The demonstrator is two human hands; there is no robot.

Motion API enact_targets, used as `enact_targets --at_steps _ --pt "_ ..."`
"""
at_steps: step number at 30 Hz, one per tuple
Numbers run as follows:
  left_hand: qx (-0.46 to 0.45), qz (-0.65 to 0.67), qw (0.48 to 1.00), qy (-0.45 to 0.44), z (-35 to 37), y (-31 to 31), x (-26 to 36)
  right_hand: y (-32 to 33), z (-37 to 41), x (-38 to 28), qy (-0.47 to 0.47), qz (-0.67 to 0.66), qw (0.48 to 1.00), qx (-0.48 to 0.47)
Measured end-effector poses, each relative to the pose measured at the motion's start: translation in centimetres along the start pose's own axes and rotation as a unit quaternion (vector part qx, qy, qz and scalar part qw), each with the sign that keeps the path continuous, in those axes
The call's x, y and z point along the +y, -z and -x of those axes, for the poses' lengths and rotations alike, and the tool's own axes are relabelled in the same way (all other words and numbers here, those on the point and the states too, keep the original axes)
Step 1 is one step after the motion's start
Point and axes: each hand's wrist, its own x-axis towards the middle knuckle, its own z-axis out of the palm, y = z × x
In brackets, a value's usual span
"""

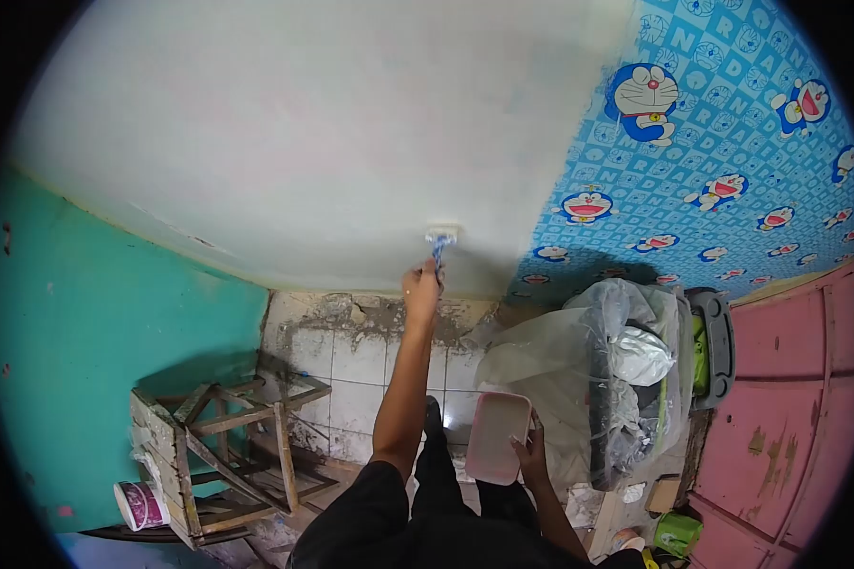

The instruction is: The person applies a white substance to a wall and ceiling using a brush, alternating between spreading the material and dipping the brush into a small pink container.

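My left hand (pixel 423 287) is closed round the blue handle of a small white paint roller (pixel 441 232). The roller touches the lower part of the white wall (pixel 332 123), left of the blue patterned wall covering (pixel 702 152). Lower right, my right hand (pixel 531 453) grips the right edge of a pink-rimmed rectangular tray (pixel 498 436), with its thumb over the rim. The tray is held in front of my body, above the floor, and looks pale inside.
A wooden stool or frame (pixel 204 455) stands at the lower left beside a paint bucket (pixel 140 505) and a green wall (pixel 114 351). Plastic-covered items (pixel 636 379) stand right, near pink doors (pixel 778 427). White tiles (pixel 358 358) cover the floor.
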Motion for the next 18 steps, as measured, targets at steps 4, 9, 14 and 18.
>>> enact_targets --at_steps 4,9,14,18 --pt "-0.008 0.043 0.994 -0.104 6.1 -0.6 9.9 -0.3 -0.3 0.4 -0.002 -0.002 1.000 -0.006" --pt "0.009 0.037 0.968 -0.249 6.6 -0.6 12.7 -0.9 -0.8 0.7 -0.003 -0.009 1.000 -0.007" --pt "-0.016 -0.031 0.977 -0.211 0.3 1.1 3.1 -1.5 -1.0 0.2 0.013 -0.019 1.000 -0.015" --pt "0.015 -0.151 0.963 -0.225 -3.6 3.9 -9.6 -1.4 -1.3 0.3 0.030 0.003 0.999 -0.012"
